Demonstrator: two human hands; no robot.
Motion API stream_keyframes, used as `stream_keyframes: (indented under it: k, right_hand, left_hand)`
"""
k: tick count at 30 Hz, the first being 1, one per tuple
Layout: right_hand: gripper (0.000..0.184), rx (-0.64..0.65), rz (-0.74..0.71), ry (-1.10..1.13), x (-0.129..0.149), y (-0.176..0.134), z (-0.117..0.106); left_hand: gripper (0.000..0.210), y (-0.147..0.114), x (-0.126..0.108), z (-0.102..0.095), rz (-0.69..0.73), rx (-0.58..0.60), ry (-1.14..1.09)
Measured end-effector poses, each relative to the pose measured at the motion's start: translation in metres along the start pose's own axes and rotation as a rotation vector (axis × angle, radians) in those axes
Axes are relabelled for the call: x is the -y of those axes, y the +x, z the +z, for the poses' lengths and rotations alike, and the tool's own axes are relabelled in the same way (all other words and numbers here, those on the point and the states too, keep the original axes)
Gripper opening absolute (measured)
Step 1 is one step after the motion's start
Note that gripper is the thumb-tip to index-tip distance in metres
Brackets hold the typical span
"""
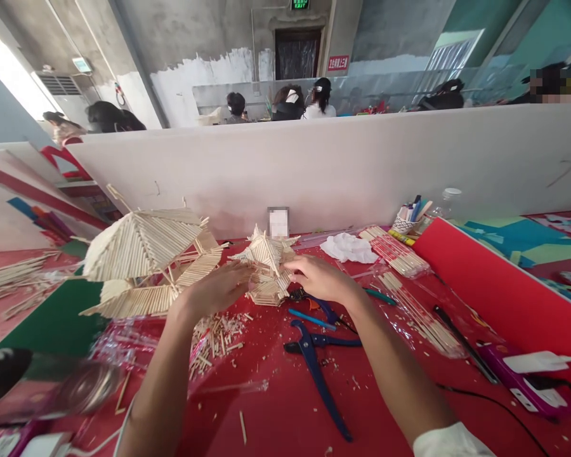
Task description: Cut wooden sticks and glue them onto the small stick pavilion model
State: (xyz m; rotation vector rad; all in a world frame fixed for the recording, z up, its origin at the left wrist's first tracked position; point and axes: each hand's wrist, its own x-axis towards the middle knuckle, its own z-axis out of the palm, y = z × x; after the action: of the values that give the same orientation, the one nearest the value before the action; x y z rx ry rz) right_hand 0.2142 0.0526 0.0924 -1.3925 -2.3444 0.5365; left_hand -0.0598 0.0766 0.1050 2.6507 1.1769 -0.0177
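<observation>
A small pavilion model (265,252) built from thin wooden sticks, with a pointed roof over a many-sided base, is between my two hands. My left hand (221,285) reaches to its left side, fingertips against it and partly hidden. From the other side my right hand (316,277) grips near the roof's right edge with bent fingers. Left of my left hand stands a larger stick pavilion (143,244) with a wide ribbed roof. Blue-handled cutters (314,362) lie on the red table below my right hand, near a blue pen (311,318).
Cut stick pieces (219,339) are heaped beside my left forearm. Bagged sticks (421,314), crumpled tissue (348,247), a pen cup (406,222) and a purple power strip (523,381) lie to the right. A white partition (333,168) stands behind; people sit beyond it.
</observation>
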Motion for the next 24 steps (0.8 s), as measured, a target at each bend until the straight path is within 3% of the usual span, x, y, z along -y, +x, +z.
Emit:
stream_keyframes:
  k: [7, 18, 24]
  right_hand:
    - [0.024, 0.047, -0.036, 0.02, -0.006, 0.004, -0.002]
    - [0.026, 0.063, -0.043, 0.113, -0.006, 0.005, -0.005]
    - [0.028, 0.102, -0.031, 0.192, -0.012, 0.005, -0.007]
  left_hand:
    - [0.05, -0.008, -0.008, -0.002, -0.006, -0.055, -0.007]
    - [0.046, -0.021, -0.009, -0.012, 0.001, -0.026, -0.108]
    - [0.045, -0.029, -0.013, -0.011, 0.01, -0.081, -0.12]
